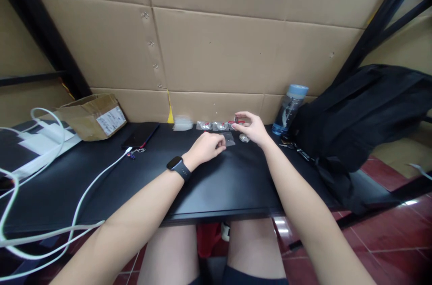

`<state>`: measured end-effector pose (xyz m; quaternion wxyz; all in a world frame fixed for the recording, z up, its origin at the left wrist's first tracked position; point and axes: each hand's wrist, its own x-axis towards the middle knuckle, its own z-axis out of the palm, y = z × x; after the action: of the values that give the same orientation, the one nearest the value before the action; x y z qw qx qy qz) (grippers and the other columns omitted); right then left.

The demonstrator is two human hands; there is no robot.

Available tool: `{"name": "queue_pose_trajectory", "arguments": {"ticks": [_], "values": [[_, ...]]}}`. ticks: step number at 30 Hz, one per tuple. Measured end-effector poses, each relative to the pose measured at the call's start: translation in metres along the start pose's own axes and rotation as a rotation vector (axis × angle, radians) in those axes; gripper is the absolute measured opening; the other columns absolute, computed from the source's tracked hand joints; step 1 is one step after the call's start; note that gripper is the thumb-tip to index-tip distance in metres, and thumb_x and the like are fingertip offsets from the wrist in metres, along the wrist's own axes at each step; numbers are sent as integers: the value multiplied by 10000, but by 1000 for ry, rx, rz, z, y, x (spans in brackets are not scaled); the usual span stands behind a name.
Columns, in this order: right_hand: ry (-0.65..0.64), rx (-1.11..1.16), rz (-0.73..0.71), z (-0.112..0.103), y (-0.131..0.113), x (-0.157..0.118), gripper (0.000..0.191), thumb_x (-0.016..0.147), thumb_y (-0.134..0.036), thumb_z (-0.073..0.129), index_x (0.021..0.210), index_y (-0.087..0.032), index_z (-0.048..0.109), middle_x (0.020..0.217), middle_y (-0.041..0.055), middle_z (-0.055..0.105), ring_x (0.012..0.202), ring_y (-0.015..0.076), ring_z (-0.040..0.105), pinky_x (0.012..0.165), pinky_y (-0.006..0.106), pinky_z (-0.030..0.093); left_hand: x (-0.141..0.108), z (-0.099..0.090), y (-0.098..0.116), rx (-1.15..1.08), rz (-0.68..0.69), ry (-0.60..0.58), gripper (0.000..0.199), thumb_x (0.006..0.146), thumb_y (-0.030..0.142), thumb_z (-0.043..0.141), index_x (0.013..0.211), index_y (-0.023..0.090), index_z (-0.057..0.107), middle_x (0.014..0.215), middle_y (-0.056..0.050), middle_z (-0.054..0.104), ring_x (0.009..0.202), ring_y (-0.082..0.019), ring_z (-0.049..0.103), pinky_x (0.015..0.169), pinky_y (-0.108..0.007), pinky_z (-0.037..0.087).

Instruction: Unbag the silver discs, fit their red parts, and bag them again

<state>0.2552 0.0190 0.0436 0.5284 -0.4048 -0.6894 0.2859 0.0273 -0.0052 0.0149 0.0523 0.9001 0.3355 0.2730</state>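
My left hand (207,146), below a dark wristwatch (178,166), is closed with its fingertips on a small clear plastic bag (228,139) over the black table. My right hand (254,128) is raised just above the tabletop, thumb and fingers pinching a small, dark, shiny object (236,119) too small to name. Beneath that hand lies a round silvery piece (244,138). Behind my hands, small clear packets (220,126) with round silvery pieces and red bits stand in a row. A red looped thing (240,122) is partly hidden by my right fingers.
A stack of clear bags (182,123) lies left of the packets. Further left are a dark phone (141,135) with a white cable (97,169) and an opened cardboard box (96,116). On the right stand a blue-lidded water bottle (289,109) and a black backpack (357,114).
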Motion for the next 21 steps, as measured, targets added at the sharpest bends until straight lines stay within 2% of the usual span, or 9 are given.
{"name": "queue_pose_trajectory", "arguments": {"ticks": [1, 2, 4, 6, 8, 11, 13, 16, 21], "values": [[-14, -19, -15, -1, -1, 0, 499, 707, -376, 841, 1137, -176, 683, 1121, 107, 717, 846, 203, 724, 816, 370, 614, -1, 4, 1, 23, 37, -47, 20, 883, 248, 672, 895, 233, 669, 846, -27, 699, 804, -215, 667, 769, -302, 465], [-34, -43, -32, -3, -1, 0, 484, 708, -366, 842, 1126, -176, 691, 1109, 104, 722, 881, 211, 721, 833, 369, 609, -2, 6, 1, 36, 66, -82, 48, 892, 253, 661, 853, 226, 670, 876, -37, 699, 831, -218, 668, 777, -302, 462], [-82, -108, -65, -6, -3, -1, 467, 699, -347, 850, 1110, -179, 707, 1086, 96, 733, 926, 219, 712, 854, 361, 597, -3, 9, 0, 28, 99, -131, 69, 903, 258, 646, 851, 224, 677, 928, -41, 695, 862, -215, 669, 784, -299, 458], [-134, -195, -81, -10, -6, -2, 478, 692, -334, 856, 1123, -188, 711, 1075, 86, 738, 887, 206, 708, 823, 341, 591, -4, 9, 0, -5, 115, -171, 68, 915, 277, 639, 890, 235, 686, 967, -34, 694, 880, -211, 670, 797, -299, 459], [-198, -268, -77, -15, -11, -4, 507, 700, -335, 849, 1165, -203, 700, 1081, 74, 738, 784, 174, 696, 747, 312, 580, -4, 9, 0, -31, 121, -190, 90, 925, 312, 641, 958, 250, 697, 1016, -35, 697, 915, -217, 673, 824, -306, 463], [-379, -348, -42, -23, -18, -7, 540, 699, -342, 846, 1200, -222, 686, 1037, 47, 743, 685, 145, 665, 669, 277, 545, -4, 10, 0, -50, 119, -208, 185, 941, 356, 631, 1091, 280, 707, 1142, -50, 700, 1028, -243, 665, 886, -328, 458], [-487, -448, -13, -26, -21, -9, 522, 656, -314, 867, 1146, -225, 710, 944, 22, 749, 683, 153, 660, 666, 268, 523, -5, 11, -1, -41, 100, -224, 251, 953, 391, 614, 1174, 310, 702, 1249, -57, 680, 1132, -269, 633, 943, -358, 441], [-560, -626, 50, -27, -24, -11, 475, 602, -273, 883, 1050, -225, 731, 869, 2, 750, 718, 174, 671, 673, 258, 493, -7, 13, 0, 35, 24, -256, 351, 980, 480, 550, 1289, 355, 660, 1376, -57, 620, 1239, -310, 556, 1021, -433, 395], [-732, -748, 200, -20, -29, -13, 449, 624, -423, 874, 994, -224, 718, 844, 0, 753, 730, 181, 680, 659, 251, 467, -10, 16, 4, 186, -32, -328, 482, 1017, 592, 388, 1439, 407, 528, 1464, -56, 528, 1329, -331, 431, 1081, -513, 326]]}}
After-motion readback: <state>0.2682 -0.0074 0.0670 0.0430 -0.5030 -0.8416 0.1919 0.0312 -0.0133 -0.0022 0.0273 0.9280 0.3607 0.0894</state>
